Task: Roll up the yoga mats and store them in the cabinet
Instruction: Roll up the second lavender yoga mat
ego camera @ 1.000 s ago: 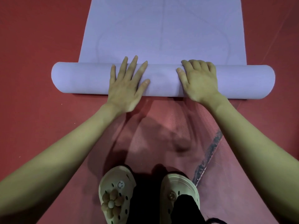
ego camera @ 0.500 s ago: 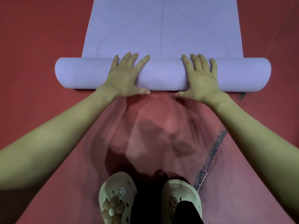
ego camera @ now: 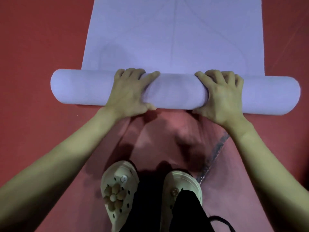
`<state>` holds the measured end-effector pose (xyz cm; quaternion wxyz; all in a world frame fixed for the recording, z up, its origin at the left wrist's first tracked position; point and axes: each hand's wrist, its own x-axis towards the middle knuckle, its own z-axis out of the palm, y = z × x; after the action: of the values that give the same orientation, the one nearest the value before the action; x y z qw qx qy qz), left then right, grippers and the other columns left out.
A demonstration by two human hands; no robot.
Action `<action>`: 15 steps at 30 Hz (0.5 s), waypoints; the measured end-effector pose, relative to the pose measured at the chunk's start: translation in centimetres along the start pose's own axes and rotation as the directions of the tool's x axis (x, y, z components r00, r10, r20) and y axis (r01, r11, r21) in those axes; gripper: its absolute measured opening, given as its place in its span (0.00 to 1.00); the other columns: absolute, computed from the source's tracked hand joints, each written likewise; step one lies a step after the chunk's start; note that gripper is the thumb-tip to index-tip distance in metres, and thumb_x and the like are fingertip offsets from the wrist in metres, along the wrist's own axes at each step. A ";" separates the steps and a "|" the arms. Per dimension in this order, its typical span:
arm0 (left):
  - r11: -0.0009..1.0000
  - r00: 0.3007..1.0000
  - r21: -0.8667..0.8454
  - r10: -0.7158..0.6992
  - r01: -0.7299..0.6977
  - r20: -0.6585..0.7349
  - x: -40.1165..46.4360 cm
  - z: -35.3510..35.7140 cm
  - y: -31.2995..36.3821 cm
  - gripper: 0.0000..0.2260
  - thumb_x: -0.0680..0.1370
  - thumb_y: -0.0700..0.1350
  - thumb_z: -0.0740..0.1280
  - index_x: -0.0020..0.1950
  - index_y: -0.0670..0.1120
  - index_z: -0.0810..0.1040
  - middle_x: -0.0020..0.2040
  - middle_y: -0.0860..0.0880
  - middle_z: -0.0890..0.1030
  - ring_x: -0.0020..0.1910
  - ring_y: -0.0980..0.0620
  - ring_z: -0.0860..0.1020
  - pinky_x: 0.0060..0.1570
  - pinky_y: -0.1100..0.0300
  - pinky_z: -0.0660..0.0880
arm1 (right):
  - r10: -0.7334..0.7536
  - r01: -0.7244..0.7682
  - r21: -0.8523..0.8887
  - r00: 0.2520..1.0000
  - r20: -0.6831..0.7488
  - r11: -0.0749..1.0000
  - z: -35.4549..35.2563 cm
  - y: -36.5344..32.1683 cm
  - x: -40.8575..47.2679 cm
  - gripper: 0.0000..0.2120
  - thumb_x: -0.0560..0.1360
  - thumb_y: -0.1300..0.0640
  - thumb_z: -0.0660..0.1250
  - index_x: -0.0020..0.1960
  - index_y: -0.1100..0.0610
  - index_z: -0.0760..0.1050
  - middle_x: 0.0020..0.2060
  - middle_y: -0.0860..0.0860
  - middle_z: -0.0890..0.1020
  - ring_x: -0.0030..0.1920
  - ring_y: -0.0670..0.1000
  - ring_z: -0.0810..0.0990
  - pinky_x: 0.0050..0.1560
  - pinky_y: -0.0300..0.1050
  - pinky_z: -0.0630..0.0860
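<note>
A lilac yoga mat lies on the red floor, its near end wound into a thick roll across the view. My left hand grips the roll left of its middle, fingers curled over the top and thumb at the near underside. My right hand grips it right of the middle the same way. The unrolled part stretches away from me and runs out of the top of the frame. No cabinet is in view.
A pinkish-red mat lies under the roll and under my feet, with a dark printed strip near its right edge. My two cream clogs stand on it. Red floor spreads on both sides.
Both hands went from lying flat with straight fingers on the roll to curling round it. The roll has grown thicker.
</note>
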<state>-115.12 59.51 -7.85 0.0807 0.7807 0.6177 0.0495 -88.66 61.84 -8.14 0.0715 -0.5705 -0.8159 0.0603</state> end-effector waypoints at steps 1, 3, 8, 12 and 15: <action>1.000 1.000 -0.005 -0.009 0.009 0.010 -1.3 0.0 0.6 0.44 0.57 0.69 0.68 0.71 0.53 0.71 0.61 0.44 0.78 0.59 0.41 0.75 0.60 0.44 0.65 | -0.003 0.003 0.002 1.000 0.010 1.000 -0.1 -0.3 -1.4 0.42 0.55 0.37 0.73 0.68 0.47 0.70 0.61 0.49 0.75 0.57 0.59 0.70 0.58 0.53 0.60; 0.999 0.999 -0.030 -0.022 0.023 0.038 -3.6 -0.2 1.6 0.44 0.57 0.67 0.70 0.71 0.53 0.71 0.62 0.44 0.77 0.60 0.41 0.74 0.61 0.44 0.65 | -0.001 0.001 0.018 0.999 0.040 1.000 -0.3 -0.7 -3.7 0.41 0.56 0.36 0.70 0.68 0.46 0.70 0.61 0.48 0.75 0.57 0.59 0.70 0.58 0.53 0.60; 0.994 0.993 -0.100 -0.022 0.034 0.119 -5.7 -0.1 2.6 0.45 0.59 0.62 0.77 0.74 0.53 0.67 0.66 0.43 0.74 0.67 0.42 0.71 0.68 0.38 0.60 | 0.008 -0.011 0.023 0.993 0.119 1.000 -0.5 -0.8 -5.7 0.43 0.55 0.34 0.68 0.68 0.46 0.71 0.61 0.48 0.76 0.57 0.59 0.71 0.58 0.53 0.61; 0.995 0.991 -0.086 -0.036 0.047 0.130 -5.8 0.4 2.9 0.45 0.66 0.68 0.70 0.78 0.54 0.58 0.76 0.43 0.63 0.77 0.46 0.58 0.73 0.34 0.46 | 0.017 -0.025 0.021 0.947 0.321 0.999 -1.5 -0.4 -3.4 0.52 0.50 0.34 0.76 0.71 0.44 0.67 0.64 0.48 0.74 0.61 0.59 0.68 0.62 0.53 0.58; 0.998 0.995 -0.031 -0.046 0.048 0.084 -5.2 0.8 3.2 0.40 0.71 0.74 0.52 0.79 0.55 0.55 0.78 0.43 0.58 0.78 0.45 0.53 0.73 0.36 0.44 | 0.010 -0.024 0.028 0.910 0.415 0.999 -2.2 -0.3 -1.8 0.55 0.50 0.36 0.80 0.73 0.42 0.62 0.67 0.47 0.70 0.66 0.57 0.65 0.66 0.52 0.54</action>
<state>-113.10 53.69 -7.91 0.1207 0.7659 0.6311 0.0253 -87.95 60.05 -6.03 -0.0944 -0.5507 -0.8063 0.1940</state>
